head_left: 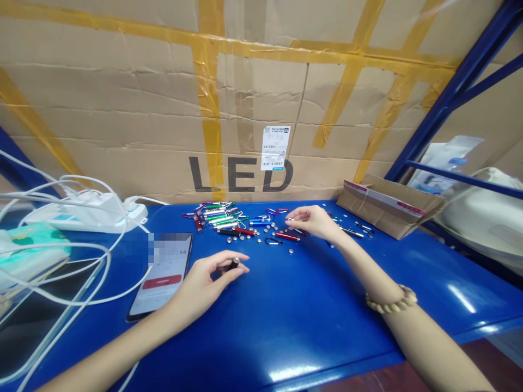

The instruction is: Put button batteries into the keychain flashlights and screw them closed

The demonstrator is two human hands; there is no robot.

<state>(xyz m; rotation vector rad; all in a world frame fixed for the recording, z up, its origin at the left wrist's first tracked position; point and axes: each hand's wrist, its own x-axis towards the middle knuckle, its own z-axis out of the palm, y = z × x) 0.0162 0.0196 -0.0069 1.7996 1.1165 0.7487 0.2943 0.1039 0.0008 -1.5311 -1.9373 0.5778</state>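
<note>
My left hand (216,275) is closed around a small black flashlight tube (234,263), its silver end pointing up between thumb and fingers. Above the far pile, my right hand (311,222) pinches a tiny silvery piece (291,220), too small to name. Below that hand lies a red tube (288,237). Beside it are a dark carabiner clip (273,241) and several loose button cells (291,251). Further left, green and silver flashlight tubes (223,219) are heaped together. A black tube (227,232) and a blue one (260,223) lie near them.
A phone (161,277) lies beside my left forearm. White cables (108,261) and a power strip (87,215) crowd the left side of the blue table (278,326). An open cardboard box (388,204) stands at back right. A large taped carton (163,120) forms the back wall.
</note>
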